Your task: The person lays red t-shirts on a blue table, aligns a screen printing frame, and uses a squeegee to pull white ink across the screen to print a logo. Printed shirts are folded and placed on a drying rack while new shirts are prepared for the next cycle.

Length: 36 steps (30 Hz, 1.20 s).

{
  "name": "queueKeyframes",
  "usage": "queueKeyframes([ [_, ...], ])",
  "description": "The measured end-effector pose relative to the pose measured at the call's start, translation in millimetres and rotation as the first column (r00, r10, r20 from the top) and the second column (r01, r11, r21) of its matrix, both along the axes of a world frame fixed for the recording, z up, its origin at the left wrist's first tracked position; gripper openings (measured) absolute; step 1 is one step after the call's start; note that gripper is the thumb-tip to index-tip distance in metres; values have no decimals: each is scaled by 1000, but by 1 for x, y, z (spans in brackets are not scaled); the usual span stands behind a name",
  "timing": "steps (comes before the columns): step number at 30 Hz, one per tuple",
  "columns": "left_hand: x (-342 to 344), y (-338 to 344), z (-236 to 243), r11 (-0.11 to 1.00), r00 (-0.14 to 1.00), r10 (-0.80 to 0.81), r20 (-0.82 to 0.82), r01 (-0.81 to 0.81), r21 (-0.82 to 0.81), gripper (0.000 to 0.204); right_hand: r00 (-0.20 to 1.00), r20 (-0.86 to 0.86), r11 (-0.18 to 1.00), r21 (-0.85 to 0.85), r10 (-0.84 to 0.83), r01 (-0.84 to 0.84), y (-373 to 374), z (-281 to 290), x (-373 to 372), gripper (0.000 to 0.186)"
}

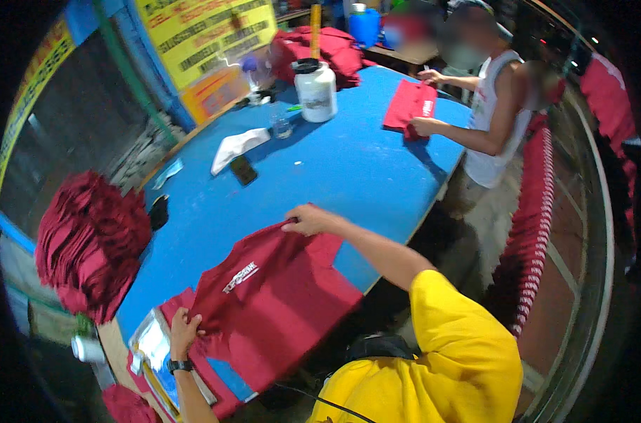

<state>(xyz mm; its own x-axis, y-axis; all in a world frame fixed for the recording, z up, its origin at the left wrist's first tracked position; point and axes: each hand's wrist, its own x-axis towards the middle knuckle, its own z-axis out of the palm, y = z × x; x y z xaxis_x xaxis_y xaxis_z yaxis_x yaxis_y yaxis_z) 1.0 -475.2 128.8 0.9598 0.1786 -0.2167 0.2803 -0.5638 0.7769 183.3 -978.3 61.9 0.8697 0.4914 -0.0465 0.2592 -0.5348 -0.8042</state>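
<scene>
A dark red shirt [285, 303] with white print is spread along the near side of the blue table [285, 187]. My right hand [307, 220] is closed on its far upper edge, fingers pinching the cloth. At the lower left, my left hand [184, 330], with a dark watch on the wrist, grips the shirt's other end. The cloth between them is partly lifted and lies in folds. Beside my left hand is a flat, shiny, framed panel [155, 345], partly covered by red cloth and my forearm.
A heap of red garments [91, 243] sits at the left edge, another heap [324, 53] at the back. A white jar [315, 92], clear cup [281, 127], white paper [239, 149] and phone [243, 170] stand mid-table. Across the right, a co-worker handles a red garment [408, 106].
</scene>
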Motion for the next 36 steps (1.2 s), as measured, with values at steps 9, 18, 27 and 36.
queueKeyframes([
  [9, -149, -19, 156, 984, 992, -127, 9, 125, 123, 20, 995, -89, 992, 117, -41, 51, -84, 180, -178, 46],
  [18, -82, -14, 252, 922, 871, -248, 423, 79, 378, 30, 900, 429, 997, 52, -76, 59, -76, 297, -81, 41],
  [27, 47, 5, 355, 715, 588, -251, 769, -423, 557, 24, 486, 835, 963, 180, -257, 200, -41, 402, 60, 40],
  [36, -9, 43, 410, 681, 456, -388, 801, -444, 582, 46, 518, 827, 928, 340, -218, -154, -93, 435, 24, 37],
])
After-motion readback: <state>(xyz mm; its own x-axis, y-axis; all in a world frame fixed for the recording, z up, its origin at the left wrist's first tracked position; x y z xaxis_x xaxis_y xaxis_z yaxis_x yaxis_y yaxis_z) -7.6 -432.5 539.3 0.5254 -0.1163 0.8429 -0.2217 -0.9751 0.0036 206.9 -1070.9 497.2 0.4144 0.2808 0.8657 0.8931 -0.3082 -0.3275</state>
